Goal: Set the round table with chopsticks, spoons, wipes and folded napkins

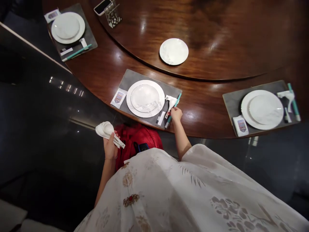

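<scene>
A bundle of white spoons [107, 128] is gripped in my left hand [111, 146], in front of the table edge, with the bowls up and the handles pointing to the right. My right hand [176, 114] reaches over the middle placemat [134, 76], its fingers pinched at the handle of a white spoon [172, 101]. That spoon lies at the right side of the mat, between black chopsticks [162, 110] and a teal-wrapped strip [178, 100]. Left of these, a small plate [145, 98] is stacked on a larger white plate [129, 104].
Further settings lie on a left placemat [90, 38] and a right placemat [228, 103]. A single white plate [173, 51] rests on the raised turntable [135, 35], near a phone [102, 7] and a metal holder [112, 14]. A packet [119, 97] sits at the middle mat's left.
</scene>
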Demonstrator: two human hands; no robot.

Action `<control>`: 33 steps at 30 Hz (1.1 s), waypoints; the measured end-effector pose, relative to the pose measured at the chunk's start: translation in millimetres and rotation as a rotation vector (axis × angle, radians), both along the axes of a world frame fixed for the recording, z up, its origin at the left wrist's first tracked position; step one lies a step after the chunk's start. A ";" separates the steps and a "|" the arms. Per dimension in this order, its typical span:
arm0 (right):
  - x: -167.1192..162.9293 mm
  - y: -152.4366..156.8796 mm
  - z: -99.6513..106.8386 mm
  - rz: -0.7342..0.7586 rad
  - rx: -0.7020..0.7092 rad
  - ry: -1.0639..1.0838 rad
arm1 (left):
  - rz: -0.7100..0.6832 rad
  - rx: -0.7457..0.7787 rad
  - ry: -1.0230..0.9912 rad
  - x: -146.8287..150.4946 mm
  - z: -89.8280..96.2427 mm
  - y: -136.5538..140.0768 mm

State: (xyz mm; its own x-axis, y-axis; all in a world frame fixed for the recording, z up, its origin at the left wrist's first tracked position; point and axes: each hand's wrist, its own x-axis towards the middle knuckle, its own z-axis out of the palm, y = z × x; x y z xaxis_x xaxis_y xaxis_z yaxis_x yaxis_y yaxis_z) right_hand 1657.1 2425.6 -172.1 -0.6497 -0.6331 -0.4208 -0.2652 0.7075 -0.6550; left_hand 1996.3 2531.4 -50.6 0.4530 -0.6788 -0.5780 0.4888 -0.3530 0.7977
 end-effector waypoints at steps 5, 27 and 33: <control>91.6 -10.8 64.4 0.190 -0.160 -0.066 | -0.225 -0.018 0.076 38.7 2.1 -57.1; 544.2 -184.8 117.3 1.207 -0.194 -0.607 | -0.071 -0.200 0.092 330.0 -4.7 -226.8; 589.1 -331.7 76.4 0.549 -0.219 -0.766 | -0.090 -0.125 0.078 423.3 -16.0 -334.4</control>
State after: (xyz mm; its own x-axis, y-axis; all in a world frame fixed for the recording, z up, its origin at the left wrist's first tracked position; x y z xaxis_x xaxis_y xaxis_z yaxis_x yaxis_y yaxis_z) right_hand 2246.1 2093.8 -95.7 0.1615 -0.8816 -0.4435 0.0319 0.4538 -0.8905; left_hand 2419.5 2197.0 -66.6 0.3447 -0.7833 -0.5173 0.5218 -0.2982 0.7993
